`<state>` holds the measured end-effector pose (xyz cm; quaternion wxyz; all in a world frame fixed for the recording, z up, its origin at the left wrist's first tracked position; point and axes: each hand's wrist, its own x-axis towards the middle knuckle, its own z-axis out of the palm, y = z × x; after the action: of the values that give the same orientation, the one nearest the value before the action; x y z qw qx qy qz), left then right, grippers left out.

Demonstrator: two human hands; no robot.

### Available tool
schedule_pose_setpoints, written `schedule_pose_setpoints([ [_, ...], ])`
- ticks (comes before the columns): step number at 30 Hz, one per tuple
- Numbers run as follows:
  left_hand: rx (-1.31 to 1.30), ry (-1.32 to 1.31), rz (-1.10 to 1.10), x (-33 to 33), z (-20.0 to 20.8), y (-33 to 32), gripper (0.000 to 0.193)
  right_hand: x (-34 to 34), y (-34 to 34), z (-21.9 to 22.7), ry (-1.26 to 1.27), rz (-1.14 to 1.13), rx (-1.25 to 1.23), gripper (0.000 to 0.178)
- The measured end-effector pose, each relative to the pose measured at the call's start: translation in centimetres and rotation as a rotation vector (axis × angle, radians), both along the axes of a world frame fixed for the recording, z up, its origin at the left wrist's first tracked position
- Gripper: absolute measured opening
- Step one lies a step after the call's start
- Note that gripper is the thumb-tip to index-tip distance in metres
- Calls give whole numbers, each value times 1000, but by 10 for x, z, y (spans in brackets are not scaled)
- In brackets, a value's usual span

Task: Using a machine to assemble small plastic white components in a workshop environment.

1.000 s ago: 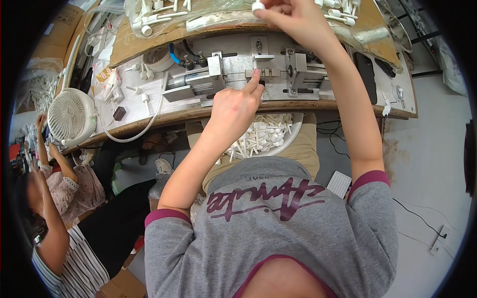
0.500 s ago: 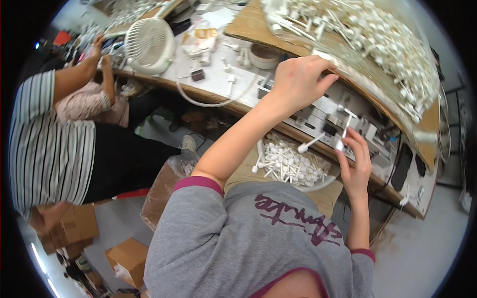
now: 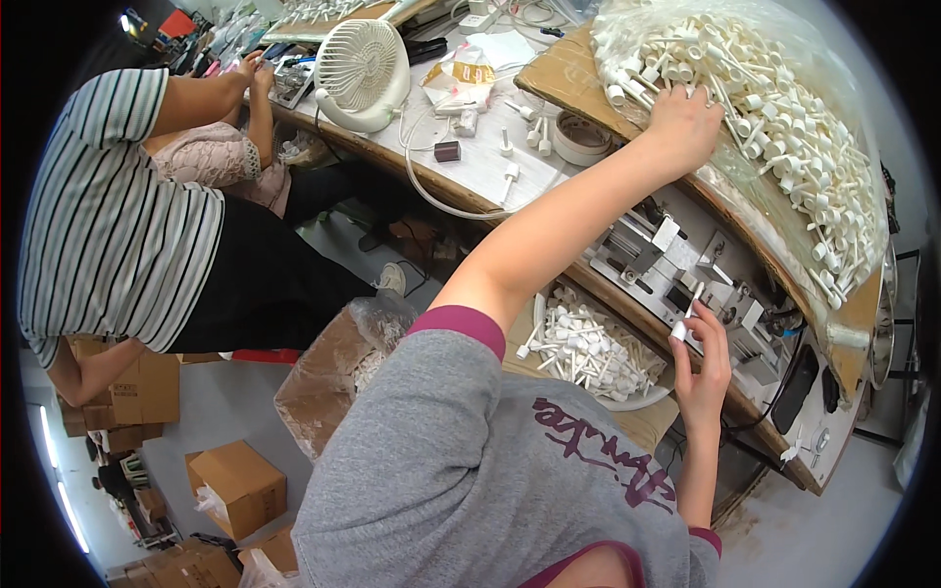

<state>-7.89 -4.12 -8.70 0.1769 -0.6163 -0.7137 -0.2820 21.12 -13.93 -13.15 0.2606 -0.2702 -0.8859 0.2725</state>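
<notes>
My left hand [image 3: 686, 129] reaches over the near edge of a large heap of white caps with stems [image 3: 784, 147]. Its fingers are slightly apart and bent onto the pieces, with nothing seen gripped; the fingertips are partly hidden. My right hand [image 3: 704, 367] is lower down, by the metal fixture [image 3: 652, 255] on the bench. Between its thumb and fingers it pinches one white cap with a stem [image 3: 680, 330], cap end low, stem pointing up. Below the bench edge, in my lap, a white basin [image 3: 637, 401] holds many similar pieces.
The heap lies in clear plastic on a raised cardboard sheet [image 3: 559, 73]. A white fan [image 3: 363, 73], a tape roll [image 3: 582, 137] and a few loose pieces sit on the bench [image 3: 461, 181]. At left, a person in a striped shirt [image 3: 118, 235] stands near cardboard boxes [image 3: 235, 485].
My left hand has moved from above the fixture up to the heap. A white piece seen in mid-air over the basin is gone from there. My right hand still pinches a piece.
</notes>
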Motion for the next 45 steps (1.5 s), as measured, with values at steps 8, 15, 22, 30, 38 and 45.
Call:
schedule_pose_setpoints([
  [8,62,-170,-52,-6,0,25,21,-5,8,-2,44,-35,178,25],
  [15,33,-116,-20,-4,5,8,13,-10,12,-26,-60,-26,462,30],
  [22,235,159,-116,-7,17,-8,7,-22,13,-18,-213,-45,608,24],
  [30,264,-230,-340,56,62,-72,14,-28,10,-13,-315,-78,514,22],
  [38,153,-314,-549,76,28,-127,31,-27,36,30,-183,-5,244,34],
  [45,-63,-244,-502,100,-33,-169,30,-70,148,105,17,-425,573,21],
])
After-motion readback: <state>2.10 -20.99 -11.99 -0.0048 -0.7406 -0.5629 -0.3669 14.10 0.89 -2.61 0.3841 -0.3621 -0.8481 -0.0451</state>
